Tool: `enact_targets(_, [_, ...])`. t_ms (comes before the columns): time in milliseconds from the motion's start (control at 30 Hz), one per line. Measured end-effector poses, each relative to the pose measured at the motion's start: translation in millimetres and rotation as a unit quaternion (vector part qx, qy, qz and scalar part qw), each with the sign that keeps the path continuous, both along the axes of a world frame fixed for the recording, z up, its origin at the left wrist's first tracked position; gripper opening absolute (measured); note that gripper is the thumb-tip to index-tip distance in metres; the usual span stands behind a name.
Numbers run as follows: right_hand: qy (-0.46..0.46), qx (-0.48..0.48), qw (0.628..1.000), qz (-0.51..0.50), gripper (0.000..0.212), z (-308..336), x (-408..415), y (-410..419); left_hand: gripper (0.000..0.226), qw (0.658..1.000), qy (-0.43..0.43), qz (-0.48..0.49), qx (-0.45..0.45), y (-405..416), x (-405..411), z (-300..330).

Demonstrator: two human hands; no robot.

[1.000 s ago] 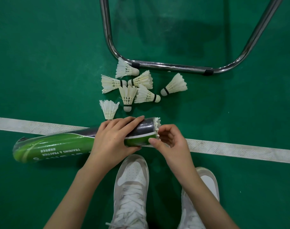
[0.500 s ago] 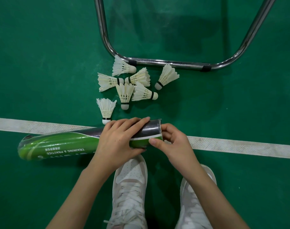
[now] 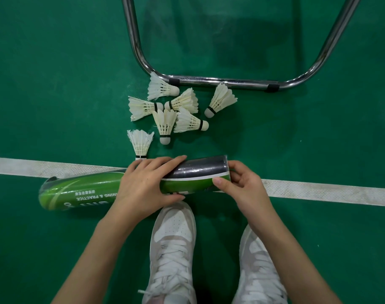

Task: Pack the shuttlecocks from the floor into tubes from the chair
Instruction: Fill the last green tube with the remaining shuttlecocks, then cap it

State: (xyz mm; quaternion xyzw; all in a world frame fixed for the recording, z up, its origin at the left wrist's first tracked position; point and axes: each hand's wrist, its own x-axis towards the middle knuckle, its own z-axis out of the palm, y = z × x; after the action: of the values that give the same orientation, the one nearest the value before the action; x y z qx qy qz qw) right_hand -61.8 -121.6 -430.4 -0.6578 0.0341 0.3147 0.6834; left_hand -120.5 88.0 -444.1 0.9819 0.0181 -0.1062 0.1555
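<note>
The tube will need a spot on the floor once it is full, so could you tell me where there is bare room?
Bare green floor lies left of the shuttlecocks, above the white line, and right of them below the chair frame. The floor inside that frame is bare too. It is crowded between the frame and the tube, held by the left hand and right hand.

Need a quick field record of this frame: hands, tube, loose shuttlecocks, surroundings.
left hand: grips tube mid-body
right hand: at tube's open end, thumb on wall
tube: green and black, held level above floor
shuttlecocks: seven loose on floor beyond tube
chair frame: chrome bar behind shuttlecocks
floor: green, white line
shoes: white, below tube
</note>
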Motion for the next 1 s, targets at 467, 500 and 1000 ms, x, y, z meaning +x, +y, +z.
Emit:
enact_targets(467, [0.025, 0.017, 0.99, 0.137, 0.033, 7.1, 15.1, -3.9, 0.088, 0.999, -0.038, -0.002, 0.005, -3.0, -1.4, -1.0])
enact_targets(500, [0.023, 0.017, 0.99, 0.137, 0.033, 7.3, 15.2, -3.6, 0.088, 0.999, -0.036, -0.001, 0.007, -2.5, -1.3, -1.0])
enact_targets(1000, [-0.09, -0.092, 0.991, 0.031, 0.012, -1.9, 72.3, -14.5, 0.083, 0.999, -0.015, 0.045, -0.018, -4.7, 10.3, -1.6])
